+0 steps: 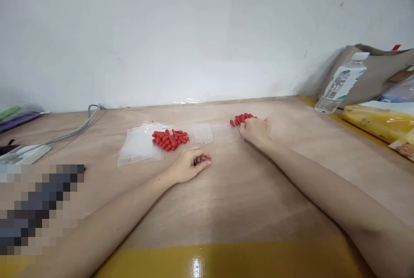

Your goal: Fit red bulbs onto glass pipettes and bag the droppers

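Note:
My left hand [190,165] rests on the table with its fingers loosely curled, thumb apart from them and nothing in it. Just beyond it lies a heap of red rubber dropper bulbs [170,140]. To the right of that heap runs a row of thin clear tubes [210,133] laid side by side. My right hand [257,130] is at the right end of this row, fingers bent down and closed. Several red bulbs [241,118] lined up there are partly covered by the hand, and what its fingertips hold is hidden.
Clear zip bags [139,144] lie left of the red heap. A grey cable [77,130] runs along the left. At the right stand a water bottle [343,81] and a grey bag [371,71], near a yellow packet [378,120]. A white wall [194,32] closes off the back.

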A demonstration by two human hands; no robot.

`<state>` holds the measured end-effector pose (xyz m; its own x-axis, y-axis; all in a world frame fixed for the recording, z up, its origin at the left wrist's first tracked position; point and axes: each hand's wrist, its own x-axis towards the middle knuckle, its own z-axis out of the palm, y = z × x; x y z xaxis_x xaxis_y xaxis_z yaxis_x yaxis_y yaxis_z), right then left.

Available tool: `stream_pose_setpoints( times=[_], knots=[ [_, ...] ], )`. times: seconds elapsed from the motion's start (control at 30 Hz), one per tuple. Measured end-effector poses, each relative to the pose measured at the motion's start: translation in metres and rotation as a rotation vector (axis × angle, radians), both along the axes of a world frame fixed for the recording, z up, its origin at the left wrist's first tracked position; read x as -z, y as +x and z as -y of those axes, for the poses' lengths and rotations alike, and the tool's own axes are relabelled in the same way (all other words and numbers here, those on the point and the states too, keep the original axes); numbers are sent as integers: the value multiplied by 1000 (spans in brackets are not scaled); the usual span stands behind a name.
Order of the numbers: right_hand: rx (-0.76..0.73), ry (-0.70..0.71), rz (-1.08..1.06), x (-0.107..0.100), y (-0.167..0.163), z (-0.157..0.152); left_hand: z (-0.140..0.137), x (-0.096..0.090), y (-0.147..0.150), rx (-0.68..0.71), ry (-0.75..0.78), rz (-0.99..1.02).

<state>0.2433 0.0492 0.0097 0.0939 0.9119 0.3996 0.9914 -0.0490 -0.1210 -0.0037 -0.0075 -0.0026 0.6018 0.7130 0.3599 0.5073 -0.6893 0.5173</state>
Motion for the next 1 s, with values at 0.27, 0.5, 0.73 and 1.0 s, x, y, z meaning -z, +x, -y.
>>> stream_pose_setpoints(
  times=[0.27, 0.5, 0.73, 1.0],
  knots=[
    [-35, 17, -167, 8, 0, -1, -1, 0, 0, -5, 19, -7],
    [-109, 44, -141, 21, -14, 0, -1, 2, 0, 7, 38, 9],
    [-75, -67, -114, 16, -18, 1, -1, 2, -1, 5, 38, 6],
    [-122, 21, -173, 23, -18, 6, 0, 0, 0, 7, 59, -2]
  ],
)
